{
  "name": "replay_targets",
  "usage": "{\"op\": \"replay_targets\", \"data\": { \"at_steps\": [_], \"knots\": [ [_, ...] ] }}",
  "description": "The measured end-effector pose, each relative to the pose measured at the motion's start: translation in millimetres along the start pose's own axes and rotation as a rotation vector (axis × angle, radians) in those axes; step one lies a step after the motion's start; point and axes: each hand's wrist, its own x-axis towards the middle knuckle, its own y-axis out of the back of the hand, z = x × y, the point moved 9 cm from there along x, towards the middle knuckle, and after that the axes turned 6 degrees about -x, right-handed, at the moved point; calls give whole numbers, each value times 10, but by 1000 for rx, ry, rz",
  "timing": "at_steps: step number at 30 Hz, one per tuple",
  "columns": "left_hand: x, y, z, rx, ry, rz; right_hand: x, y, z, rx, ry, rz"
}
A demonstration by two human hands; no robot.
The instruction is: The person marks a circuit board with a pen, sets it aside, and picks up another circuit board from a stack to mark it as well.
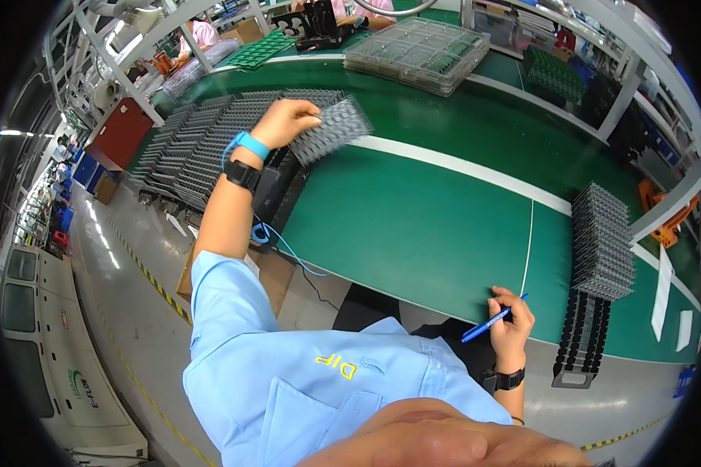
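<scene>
My left hand reaches out to the far left, fingers pinched on the edge of a grey panel covered with rows of small parts. The panel is tilted and slightly blurred. Below and left of it, long rows of similar grey panels are packed close together on the bench. Near the front edge, my right hand is closed around a blue pen held at a slant. Further right stands a tall stack of grey panels, beside a black slotted rack that reaches the bench's front edge.
A green bench top lies before me, crossed by a white strip. Clear plastic trays are stacked at the back. A metal frame post rises at right. A blue coiled cord hangs by my left arm. Other people work across the bench.
</scene>
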Motion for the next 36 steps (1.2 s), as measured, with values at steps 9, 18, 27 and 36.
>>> {"op": "replay_targets", "data": {
  "at_steps": [9, 18, 27, 36],
  "knots": [
    [-457, -1395, -505, -231, 636, -479, 20, -24, 48, -9, -26, 23],
    [-683, -1238, 492, 475, 12, -143, 1, 26, 4, -19, -2, 20],
    [-911, -1123, 631, 387, 223, -126, 30, 17, -13, -31, -49, -6],
    [-1127, -2088, 1754, -1380, 407, -763, 215, 48, -167, 170, -19, 90]
  ]
}}
